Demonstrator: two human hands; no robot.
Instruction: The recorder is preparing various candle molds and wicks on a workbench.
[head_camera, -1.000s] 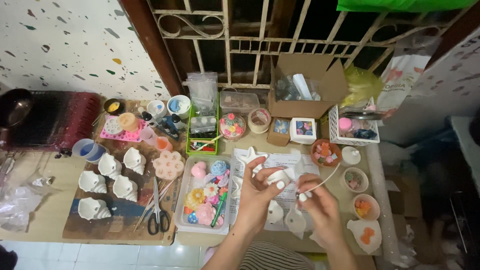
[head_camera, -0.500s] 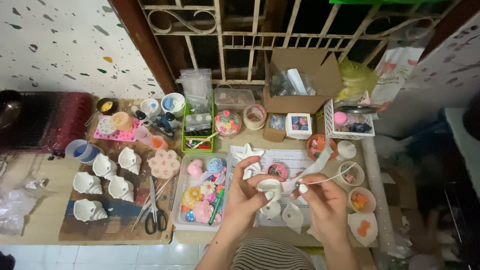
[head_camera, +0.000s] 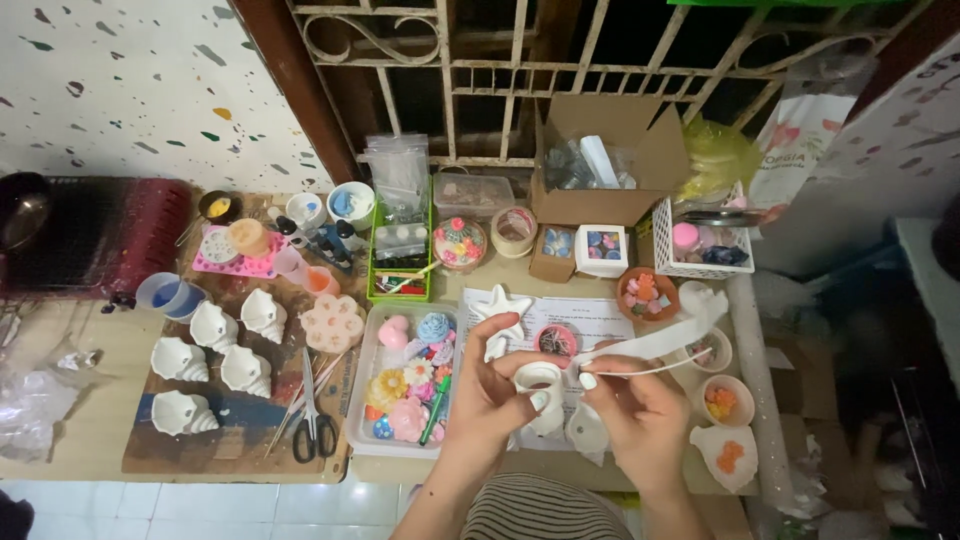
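Note:
My left hand (head_camera: 495, 390) holds a small white roll of tape (head_camera: 538, 381) above the table, fingers curled around it. My right hand (head_camera: 640, 405) pinches the free end of a long white strip (head_camera: 660, 343) that runs from the roll up to the right, together with a thin white stick. Under my hands lies a printed paper sheet (head_camera: 590, 322) with a white star-shaped mould (head_camera: 500, 305) and a small round tin (head_camera: 555, 340) of coloured bits. White shell-shaped pieces (head_camera: 585, 430) sit partly hidden below my hands.
A clear tray (head_camera: 368, 400) of coloured flowers lies left of my hands. Several white shell casts (head_camera: 222, 350) and scissors (head_camera: 312, 420) rest on a wooden board. Small bowls (head_camera: 725, 400) of coloured pieces stand right. A cardboard box (head_camera: 605, 160), white basket (head_camera: 665, 245) and paint cups (head_camera: 350, 205) line the back.
The white strip has been pulled out longer, up and to the right. My hands have dropped slightly lower and closer together over the paper.

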